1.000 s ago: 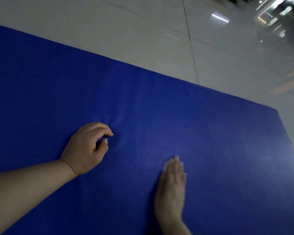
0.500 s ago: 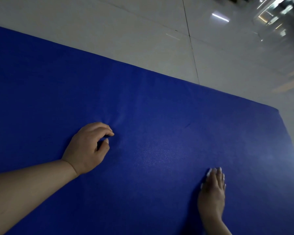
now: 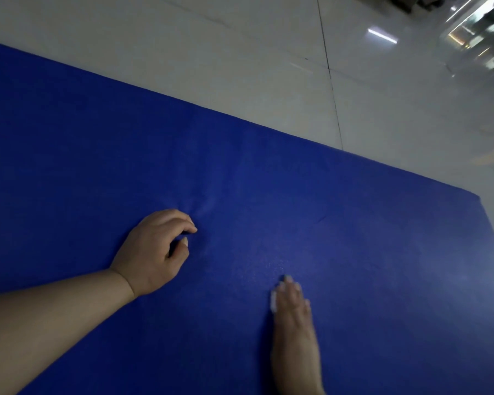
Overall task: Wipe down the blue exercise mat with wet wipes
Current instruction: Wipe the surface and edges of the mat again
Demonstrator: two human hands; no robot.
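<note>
The blue exercise mat (image 3: 268, 195) lies flat on the tiled floor (image 3: 211, 67) and fills most of my view; its far edge runs diagonally against the tiles. My left hand (image 3: 154, 252) rests on the mat with curled fingers pinching the surface, which puckers at the fingertips; I judge this anchors the mat against sliding. My right hand (image 3: 294, 332) lies flat, fingers straight, pressing a white wet wipe (image 3: 273, 302) onto the mat. Only the wipe's edge shows beside my fingers.
</note>
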